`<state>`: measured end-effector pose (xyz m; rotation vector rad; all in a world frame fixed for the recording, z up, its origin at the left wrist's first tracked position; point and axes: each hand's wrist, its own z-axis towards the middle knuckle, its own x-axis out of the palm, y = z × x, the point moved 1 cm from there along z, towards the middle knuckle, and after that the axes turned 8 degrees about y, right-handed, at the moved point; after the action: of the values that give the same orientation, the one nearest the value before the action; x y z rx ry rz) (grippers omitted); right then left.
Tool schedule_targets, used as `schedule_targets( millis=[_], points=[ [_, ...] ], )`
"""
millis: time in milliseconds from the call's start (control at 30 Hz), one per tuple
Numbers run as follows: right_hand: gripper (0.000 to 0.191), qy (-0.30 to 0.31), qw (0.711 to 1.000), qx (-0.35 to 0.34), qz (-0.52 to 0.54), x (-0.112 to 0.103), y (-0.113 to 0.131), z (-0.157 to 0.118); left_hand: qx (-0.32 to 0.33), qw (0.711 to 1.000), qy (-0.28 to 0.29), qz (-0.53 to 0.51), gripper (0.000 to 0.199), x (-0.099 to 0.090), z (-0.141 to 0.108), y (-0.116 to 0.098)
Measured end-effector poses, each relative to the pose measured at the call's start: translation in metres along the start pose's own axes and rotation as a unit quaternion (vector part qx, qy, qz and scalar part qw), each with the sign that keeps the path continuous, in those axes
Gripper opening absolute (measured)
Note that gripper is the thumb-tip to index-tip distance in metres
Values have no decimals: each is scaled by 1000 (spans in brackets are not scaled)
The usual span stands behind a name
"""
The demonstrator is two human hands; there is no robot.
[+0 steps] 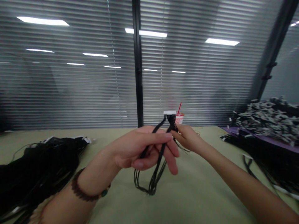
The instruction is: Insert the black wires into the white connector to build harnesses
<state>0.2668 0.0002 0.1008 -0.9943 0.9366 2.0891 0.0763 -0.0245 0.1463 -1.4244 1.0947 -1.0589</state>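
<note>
A black wire harness (153,186) with a white connector (169,112) at its top is held up in front of me, over the table. Its wires hang in a loop below my fingers. My left hand (137,147) is closed around the wires, which run between the thumb and fingers. Just under the connector, my right hand (190,137) pinches the bundle from the right side. Thin loose wire ends stick out below the right fingertips, whose exact grip is partly hidden.
On the left of the pale green table (198,189) lies a heap of black harnesses (53,161). At the right are more black cables (268,155) and a pile with white connectors (271,116) on purple material. A cup (179,119) with a red straw stands behind, before window blinds.
</note>
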Motion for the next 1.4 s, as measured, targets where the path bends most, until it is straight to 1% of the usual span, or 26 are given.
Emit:
schedule_targets(
  millis=[67, 167, 233, 333, 467, 533, 600, 633, 700, 733, 767, 833, 867, 900, 933, 1000, 1033, 1067, 1100, 1167, 1200, 1233, 1267, 1333, 1400],
  points=[
    [27, 4, 1000, 21, -8, 3, -14, 3, 12, 999, -34, 10, 30, -2, -11, -7],
    [28, 24, 997, 74, -18, 13, -36, 5, 70, 993, -92, 29, 28, -7, -22, -14],
    [30, 47, 994, 99, -7, 22, -48, 6, 103, 987, -117, 33, 28, -10, -28, -18],
    [35, 90, 989, 117, 12, 34, -59, 7, 114, 983, -142, 17, 29, -13, -37, -24],
    [40, 127, 984, 128, 3, 47, -68, 3, 128, 971, -200, -8, 25, -9, -47, -27],
    [40, 154, 980, 125, -4, 55, -69, 0, 132, 969, -210, 3, 23, -6, -44, -27],
    [37, 179, 976, 122, -24, 64, -68, -4, 125, 971, -206, 7, 24, -8, -34, -23],
    [34, 187, 974, 123, -38, 69, -66, -6, 136, 968, -212, -4, 24, -11, -28, -21],
    [31, 191, 971, 127, -65, 76, -61, -9, 138, 967, -209, -41, 23, -21, -16, -16],
    [35, 193, 970, 129, -75, 77, -57, -10, 143, 966, -206, -56, 22, -28, -12, -14],
    [46, 197, 969, 129, -78, 78, -53, -10, 140, 967, -199, -69, 22, -33, -8, -12],
    [77, 201, 970, 119, -70, 74, -43, -10, 143, 967, -192, -92, 21, -43, -5, -9],
    [91, 191, 974, 107, -63, 71, -36, -9, 147, 965, -192, -99, 21, -47, -6, -9],
    [100, 168, 980, 88, -55, 67, -29, -9, 153, 963, -195, -103, 21, -50, -7, -9],
    [104, 132, 988, 61, -47, 64, -20, -8, 160, 961, -199, -105, 21, -52, -8, -9],
    [103, 33, 999, -12, -42, 58, -3, -9, 175, 956, -210, -109, 21, -54, -12, -11],
    [97, -21, 997, -60, -46, 57, 6, -11, 185, 952, -216, -113, 21, -55, -13, -12],
    [89, -71, 989, -115, -58, 58, 15, -14, 196, 948, -222, -119, 21, -56, -15, -13],
    [79, -117, 975, -172, -80, 60, 23, -17, 204, 944, -225, -127, 20, -57, -16, -14],
    [58, -196, 932, -274, -134, 69, 37, -24, 215, 939, -226, -145, 21, -57, -17, -16],
    [48, -224, 911, -308, -157, 75, 42, -27, 217, 938, -224, -154, 21, -57, -17, -16],
    [39, -247, 897, -325, -169, 80, 47, -30, 219, 937, -221, -163, 21, -57, -17, -16],
    [31, -266, 890, -329, -169, 85, 51, -32, 222, 935, -217, -170, 21, -57, -17, -16],
    [21, -285, 892, -319, -145, 92, 57, -35, 230, 932, -213, -182, 21, -57, -15, -15],
    [17, -283, 893, -327, -123, 93, 60, -39, 232, 930, -214, -190, 21, -59, -14, -14]
  ],
)
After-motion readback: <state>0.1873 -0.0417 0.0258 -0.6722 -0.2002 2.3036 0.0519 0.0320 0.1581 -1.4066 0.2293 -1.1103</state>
